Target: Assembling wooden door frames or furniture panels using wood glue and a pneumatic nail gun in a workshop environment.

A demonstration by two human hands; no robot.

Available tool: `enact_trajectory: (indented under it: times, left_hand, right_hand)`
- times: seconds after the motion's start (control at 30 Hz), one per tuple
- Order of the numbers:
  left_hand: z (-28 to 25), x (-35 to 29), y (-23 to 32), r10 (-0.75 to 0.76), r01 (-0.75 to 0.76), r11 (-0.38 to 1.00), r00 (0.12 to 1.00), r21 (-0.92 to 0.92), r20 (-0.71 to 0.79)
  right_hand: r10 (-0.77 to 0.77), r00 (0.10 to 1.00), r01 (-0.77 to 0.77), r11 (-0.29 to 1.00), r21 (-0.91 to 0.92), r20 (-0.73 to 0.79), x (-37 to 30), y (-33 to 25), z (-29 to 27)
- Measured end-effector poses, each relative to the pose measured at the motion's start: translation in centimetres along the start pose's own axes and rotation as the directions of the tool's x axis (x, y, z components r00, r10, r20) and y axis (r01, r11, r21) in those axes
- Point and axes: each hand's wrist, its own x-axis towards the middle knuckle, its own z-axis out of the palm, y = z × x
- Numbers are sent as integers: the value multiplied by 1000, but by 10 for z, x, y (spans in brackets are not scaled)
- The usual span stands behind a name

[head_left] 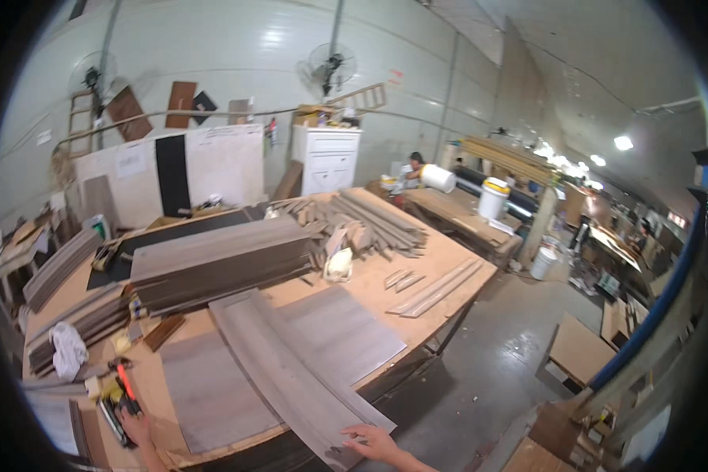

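Observation:
My right hand [376, 443] rests with spread fingers on the near end of a long grey board [291, 370] that lies slantwise across a big wooden workbench [440, 259]. At the lower left my left hand [138, 429] grips a black power tool with red and yellow parts [118, 401] at the bench's near edge. Wider grey panels [346, 330] lie flat under and beside the long board.
A tall stack of grey boards [220, 263] fills the bench's middle, with loose strips [370, 220] behind and thin strips [436, 287] at right. A white rag [69, 350] lies at left. A person [414, 167] works at a far bench with white buckets [493, 198]. Concrete floor [495, 354] lies right.

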Motion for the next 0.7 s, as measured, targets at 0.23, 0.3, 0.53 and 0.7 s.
enact_trajectory:
  times: [0.23,0.3,0.53,0.7]
  left_hand:
    - [45,61,19,-156,148,979,987,139,48]
    - [50,79,11,-150,147,988,986,44,78]
    - [15,112,-83,-35,-5,630,999,-777,-35]
    - [-179,-4,25,-7,304,231,950,-924,311]
  right_hand:
    - [354,935,-351,932,89,-29,-34,-39,12]
    - [253,949,-240,967,88,-191,-42,-31,24]
    - [76,961,-72,997,25,-268,-50,-22,27]
    - [-191,979,174,962,-210,-65,-29,-19,15]
